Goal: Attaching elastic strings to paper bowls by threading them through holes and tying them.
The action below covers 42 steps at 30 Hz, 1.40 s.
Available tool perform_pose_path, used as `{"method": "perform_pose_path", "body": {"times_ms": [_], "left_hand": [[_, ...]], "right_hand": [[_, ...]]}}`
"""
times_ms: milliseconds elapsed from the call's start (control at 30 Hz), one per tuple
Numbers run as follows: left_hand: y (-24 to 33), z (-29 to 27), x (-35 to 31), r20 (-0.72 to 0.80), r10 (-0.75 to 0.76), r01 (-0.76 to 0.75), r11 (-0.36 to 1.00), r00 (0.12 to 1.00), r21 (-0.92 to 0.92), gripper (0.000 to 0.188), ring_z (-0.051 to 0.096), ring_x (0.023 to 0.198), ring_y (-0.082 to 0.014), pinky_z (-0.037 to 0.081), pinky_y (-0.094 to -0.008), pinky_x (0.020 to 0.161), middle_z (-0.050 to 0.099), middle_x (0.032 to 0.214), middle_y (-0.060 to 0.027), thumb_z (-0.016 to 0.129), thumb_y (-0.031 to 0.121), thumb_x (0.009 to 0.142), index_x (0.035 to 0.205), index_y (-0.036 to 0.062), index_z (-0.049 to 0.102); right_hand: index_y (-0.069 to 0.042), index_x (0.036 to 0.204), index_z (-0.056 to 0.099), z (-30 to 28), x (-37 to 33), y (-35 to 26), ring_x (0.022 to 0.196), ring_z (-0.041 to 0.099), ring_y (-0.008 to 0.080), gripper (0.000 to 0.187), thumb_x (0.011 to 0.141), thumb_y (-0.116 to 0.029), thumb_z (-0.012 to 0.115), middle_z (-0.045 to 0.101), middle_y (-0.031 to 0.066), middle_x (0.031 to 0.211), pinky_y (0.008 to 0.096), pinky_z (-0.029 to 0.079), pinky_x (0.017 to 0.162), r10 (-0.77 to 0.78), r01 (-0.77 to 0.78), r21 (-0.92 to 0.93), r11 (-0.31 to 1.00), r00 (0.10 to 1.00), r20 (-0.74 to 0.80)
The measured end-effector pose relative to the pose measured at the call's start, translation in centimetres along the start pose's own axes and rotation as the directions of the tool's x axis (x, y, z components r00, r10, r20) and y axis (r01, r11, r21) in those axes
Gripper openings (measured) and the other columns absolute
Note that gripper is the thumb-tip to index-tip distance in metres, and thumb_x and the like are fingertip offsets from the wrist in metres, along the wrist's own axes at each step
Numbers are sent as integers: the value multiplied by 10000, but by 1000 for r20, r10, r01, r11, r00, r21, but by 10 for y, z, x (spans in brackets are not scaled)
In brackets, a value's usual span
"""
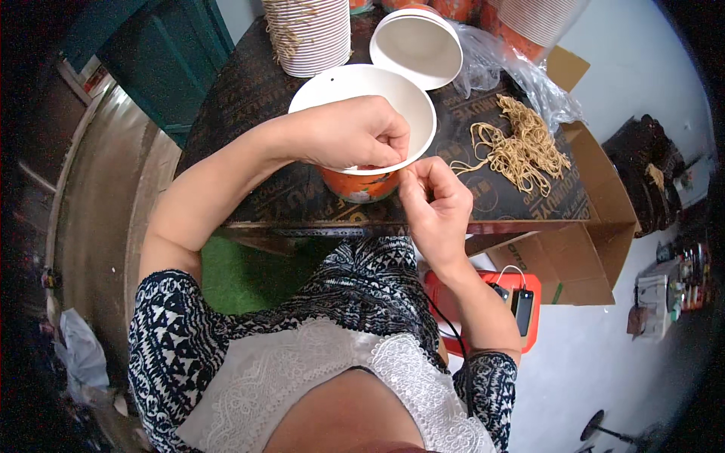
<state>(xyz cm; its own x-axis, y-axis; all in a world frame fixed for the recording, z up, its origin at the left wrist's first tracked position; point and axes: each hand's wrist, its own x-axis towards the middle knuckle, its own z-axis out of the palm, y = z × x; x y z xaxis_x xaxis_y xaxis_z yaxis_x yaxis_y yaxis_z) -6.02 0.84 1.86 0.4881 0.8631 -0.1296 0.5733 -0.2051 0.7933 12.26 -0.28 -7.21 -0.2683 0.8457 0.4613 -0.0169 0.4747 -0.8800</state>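
Note:
A paper bucket (411,113), white inside and orange printed outside, stands at the table's near edge. A small dark hole shows in its far-left wall, below the rim. My left hand (351,134) reaches over the near rim with curled fingers pressed together just inside the wall. Outside the same stretch of rim, my right hand (439,202) pinches with thumb and forefinger against the bucket. Whatever the fingertips hold is too small or hidden to make out. A loose heap of tan string (525,151) lies right of the bucket, one strand trailing toward my right hand.
Behind stand a tall stack of white buckets (310,38) with tan strings hanging on it, a tipped white bucket (415,49), a clear plastic bag (483,60) and more orange buckets. An open cardboard box (596,241) and a red stool (532,283) flank the dark table (234,128).

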Motion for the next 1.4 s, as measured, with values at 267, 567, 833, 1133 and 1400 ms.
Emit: {"method": "perform_pose_path", "body": {"times_ms": [267, 567, 833, 1133, 1400], "left_hand": [[13, -5, -19, -217, -41, 41, 999, 975, -1, 136, 503, 661, -30, 403, -203, 569, 619, 724, -6, 625, 125, 858, 784, 12, 606], [12, 11, -13, -254, 4, -105, 917, 967, -384, 109, 508, 573, -53, 409, -190, 530, 642, 740, -35, 623, 91, 875, 822, -4, 621], [9, 16, -11, -256, 45, -126, 942, 966, -310, 84, 551, 601, -55, 443, -208, 538, 643, 709, -42, 669, 54, 827, 791, -20, 650], [4, 12, -8, -206, -4, -66, 941, 978, -333, 88, 565, 664, -64, 466, -206, 603, 635, 787, -31, 656, 50, 868, 898, -22, 614], [3, 11, -10, -185, 74, -148, 892, 980, -427, 85, 580, 631, -76, 477, -205, 588, 629, 763, -54, 641, 7, 857, 905, -32, 583]], "right_hand": [[17, 861, 627, -6, -6, 4, 610, 499, 55, 114, 918, -82, 622, 564, 15, 649, 240, 433, 567, 59, -60, 16, 998, 996, 65], [12, 872, 618, -6, -4, -2, 647, 511, 49, 138, 951, -98, 590, 590, -9, 696, 228, 430, 588, 155, -177, 132, 975, 974, 163], [-24, 856, 636, -32, 16, -42, 518, 375, -5, 155, 955, -143, 616, 501, -90, 642, 183, 255, 458, 200, -235, 230, 944, 966, 166], [-5, 844, 638, -40, 35, -53, 676, 459, 27, 83, 906, -40, 597, 545, -34, 783, 191, 334, 555, 56, -85, 142, 986, 979, 195], [-10, 1014, 669, -35, 29, -38, 775, 595, 267, 220, 799, 29, 647, 581, 152, 887, 340, 488, 664, -300, 336, -302, 892, 940, 162]]}}
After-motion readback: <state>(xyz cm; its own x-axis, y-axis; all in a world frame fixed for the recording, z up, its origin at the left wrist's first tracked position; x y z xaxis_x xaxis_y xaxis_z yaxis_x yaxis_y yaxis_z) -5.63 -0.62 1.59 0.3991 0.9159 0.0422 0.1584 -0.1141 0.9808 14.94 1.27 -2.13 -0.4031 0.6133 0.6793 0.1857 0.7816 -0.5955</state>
